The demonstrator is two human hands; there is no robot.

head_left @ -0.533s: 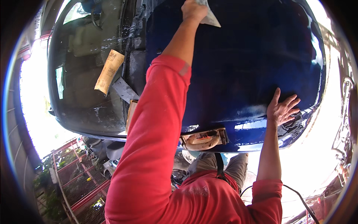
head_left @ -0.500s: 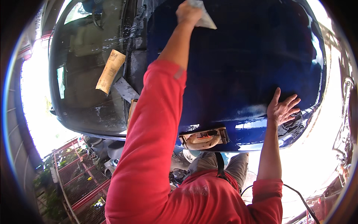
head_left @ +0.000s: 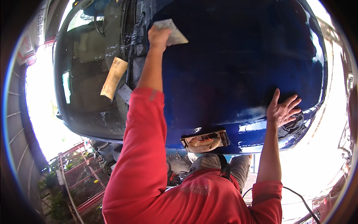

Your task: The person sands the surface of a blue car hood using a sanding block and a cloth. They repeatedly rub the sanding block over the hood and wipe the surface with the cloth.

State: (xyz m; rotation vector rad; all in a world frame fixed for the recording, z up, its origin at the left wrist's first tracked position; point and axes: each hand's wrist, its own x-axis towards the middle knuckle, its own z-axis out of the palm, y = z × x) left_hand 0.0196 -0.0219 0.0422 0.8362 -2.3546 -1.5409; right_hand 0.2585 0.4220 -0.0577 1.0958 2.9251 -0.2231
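Observation:
A dark blue car hood (head_left: pixel 231 74) spreads out in front of me. Near its far left, by the windshield edge, my left hand (head_left: pixel 157 37) is closed on a pale grey, flat folded sheet (head_left: pixel 176 34) whose corner points right. The sheet lies at the hood surface; its exact material is unclear. My right hand (head_left: pixel 282 111) rests on the near right part of the hood with fingers spread, holding nothing. Beside it lies a crumpled black cloth (head_left: pixel 292 128). Along the near edge of the hood sits a hand sander (head_left: pixel 205 142) with a worn, pale curved handle.
A curled tan sheet of sandpaper (head_left: pixel 114 78) lies on the windshield (head_left: pixel 87 106), next to a grey flat piece (head_left: pixel 125 92) partly behind my sleeve. A red mesh frame (head_left: pixel 80 171) stands at lower left. A black cable (head_left: pixel 304 201) runs at lower right.
My left hand has moved left and slightly nearer across the hood with the folded sheet. My right hand stays in place. The view has shifted slightly.

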